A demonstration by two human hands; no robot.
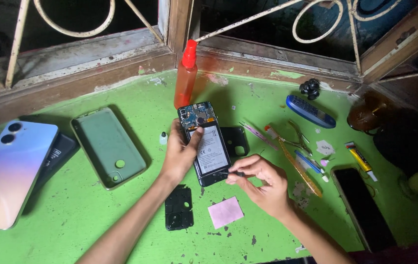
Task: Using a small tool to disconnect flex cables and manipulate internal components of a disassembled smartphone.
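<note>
The tool (230,173) pinched in the right hand (260,188) is thin and dark, too small to tell its kind, and its tip blurs against the open phone (208,146). The left hand (179,154) covers the phone's left edge. The phone back (8,171) at left hides most of a dark battery (59,151) under it. The dark-screened phone (363,208) at right is cut off near the bottom edge. The small black lump (309,88) by the sill is too dim to identify.

On the green table (121,83) lay one opened phone (207,145), one orange bottle (186,78), one green case (107,145), two black covers, one pink square (225,212), one tweezers (258,135)
</note>
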